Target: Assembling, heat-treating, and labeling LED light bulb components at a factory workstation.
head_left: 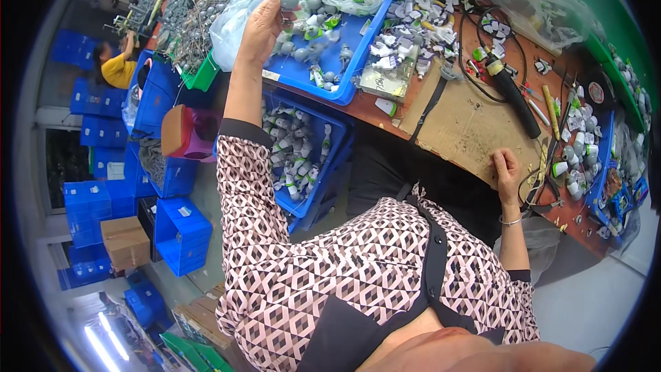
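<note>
My left hand [261, 24] reaches far out to the blue tray [344, 72] on the workbench and pinches a small grey rounded part [289, 0] between thumb and fingers. The tray holds several grey and white-green small parts. My right hand [505, 167] rests with curled fingers on the sheet of brown cardboard [461, 127] at the bench edge, holding nothing that I can see. A silver bracelet sits on that wrist.
A black-handled tool [513, 93] with a cable lies beyond the cardboard. White parts [413, 27] are heaped mid-bench and at the right [575, 158]. A blue crate of parts [303, 151] stands under the bench. Stacked blue crates [110, 193] and another person [117, 65] are at the left.
</note>
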Tool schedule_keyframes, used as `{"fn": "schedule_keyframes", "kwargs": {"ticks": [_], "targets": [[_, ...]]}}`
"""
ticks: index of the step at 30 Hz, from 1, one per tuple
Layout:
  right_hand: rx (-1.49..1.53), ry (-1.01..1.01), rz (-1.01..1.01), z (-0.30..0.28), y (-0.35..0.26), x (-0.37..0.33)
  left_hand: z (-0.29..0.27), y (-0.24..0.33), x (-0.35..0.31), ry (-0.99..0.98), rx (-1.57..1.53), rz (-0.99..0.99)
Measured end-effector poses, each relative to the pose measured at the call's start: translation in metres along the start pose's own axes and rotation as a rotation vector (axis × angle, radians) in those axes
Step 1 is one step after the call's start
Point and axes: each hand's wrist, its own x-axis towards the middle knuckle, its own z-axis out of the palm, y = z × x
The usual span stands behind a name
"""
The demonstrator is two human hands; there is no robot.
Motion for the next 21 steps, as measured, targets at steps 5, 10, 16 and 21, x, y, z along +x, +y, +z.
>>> {"fn": "schedule_keyframes", "kwargs": {"ticks": [5,10,16,21], "targets": [[0.030,0.006,-0.022,0.004,-0.001,0.000,-0.004,-0.012,0.010,0.107,0.353,-0.051],[-0.021,-0.021,-0.003,0.002,-0.005,-0.001,-0.029,-0.054,0.002,0.310,0.317,-0.173],[-0.016,-0.007,-0.010,0.004,-0.006,0.000,-0.036,-0.057,-0.004,0.226,0.034,-0.238],[-0.034,-0.006,-0.029,0.006,-0.007,0.001,-0.030,-0.051,-0.008,0.226,0.013,-0.235]]}}
